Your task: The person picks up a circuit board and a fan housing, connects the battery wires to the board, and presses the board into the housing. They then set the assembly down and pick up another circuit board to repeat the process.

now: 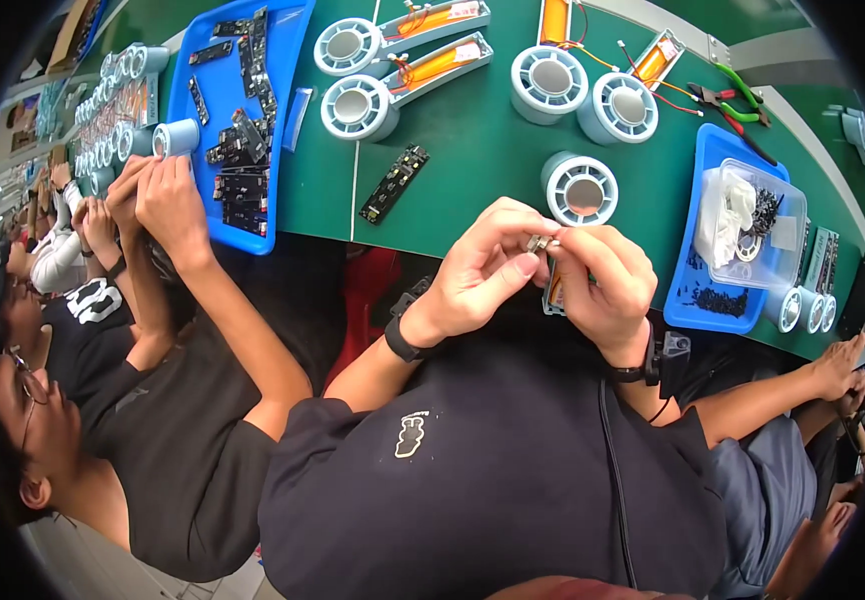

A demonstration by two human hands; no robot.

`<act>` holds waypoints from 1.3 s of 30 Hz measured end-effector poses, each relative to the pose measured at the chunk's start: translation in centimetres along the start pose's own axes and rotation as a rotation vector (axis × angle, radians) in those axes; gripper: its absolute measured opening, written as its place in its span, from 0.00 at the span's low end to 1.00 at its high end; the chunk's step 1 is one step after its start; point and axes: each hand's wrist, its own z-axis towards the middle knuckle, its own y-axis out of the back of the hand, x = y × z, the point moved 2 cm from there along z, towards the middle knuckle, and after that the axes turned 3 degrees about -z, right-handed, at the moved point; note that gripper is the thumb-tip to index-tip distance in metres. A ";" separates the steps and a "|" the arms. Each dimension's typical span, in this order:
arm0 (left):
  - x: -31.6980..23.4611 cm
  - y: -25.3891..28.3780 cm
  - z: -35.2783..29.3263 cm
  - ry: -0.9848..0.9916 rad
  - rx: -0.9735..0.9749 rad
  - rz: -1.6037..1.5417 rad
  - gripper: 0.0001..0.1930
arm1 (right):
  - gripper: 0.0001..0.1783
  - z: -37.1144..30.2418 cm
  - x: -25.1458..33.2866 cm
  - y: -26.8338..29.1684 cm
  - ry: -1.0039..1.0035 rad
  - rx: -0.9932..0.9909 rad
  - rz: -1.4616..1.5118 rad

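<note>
My left hand [480, 272] and my right hand [608, 278] meet at the table's near edge. Their fingertips pinch a small metallic and white part [541, 243], possibly a connector; its exact kind is too small to make out. Just beyond my fingers stands a light-blue round fan-like housing [581, 192] with a grey disc in its middle. Under my hands shows part of an orange battery in a narrow holder [555, 292], partly hidden by my fingers. A black circuit board [395, 184] lies to the left of my left hand.
Similar housings [550, 84] with wired orange batteries stand farther back. At left, a blue tray [283, 60] holds several circuit boards; at right, another blue tray [681, 285] holds a clear box and black screws. Pliers [743, 100] lie back right. A co-worker's hands [168, 205] work at left.
</note>
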 end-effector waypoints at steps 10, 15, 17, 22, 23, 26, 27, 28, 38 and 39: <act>-0.3 -0.4 1.7 -0.041 0.097 -0.147 0.17 | 0.12 2.0 0.6 2.0 0.155 0.195 -0.163; 0.0 -0.5 2.7 0.002 0.135 -0.116 0.16 | 0.13 2.3 0.5 3.3 0.138 0.237 -0.246; 0.4 -0.6 3.2 0.027 0.191 -0.180 0.15 | 0.13 2.2 0.0 3.9 0.150 0.217 -0.252; 3.5 -3.7 3.9 0.128 0.264 -0.355 0.15 | 0.14 -0.5 0.3 7.1 0.121 0.213 -0.455; 4.4 -5.1 4.0 0.211 0.316 -0.448 0.15 | 0.15 -1.6 0.5 8.4 0.095 0.192 -0.528; 7.0 -10.7 4.3 0.402 0.445 -0.733 0.16 | 0.17 -5.1 2.4 13.0 -0.004 0.152 -0.716; 7.4 -12.2 4.2 0.399 0.442 -0.732 0.16 | 0.17 -6.1 3.4 13.9 -0.001 0.153 -0.714; 7.5 -13.7 3.8 0.441 0.464 -0.748 0.15 | 0.16 -6.9 4.2 14.7 -0.029 0.158 -0.814; 6.4 -13.3 3.6 -0.053 0.427 0.022 0.08 | 0.09 -8.5 5.3 13.9 -0.284 0.195 -0.952; 6.6 -13.2 3.6 0.129 0.448 -0.163 0.08 | 0.08 -8.3 5.1 14.0 -0.281 0.199 -0.907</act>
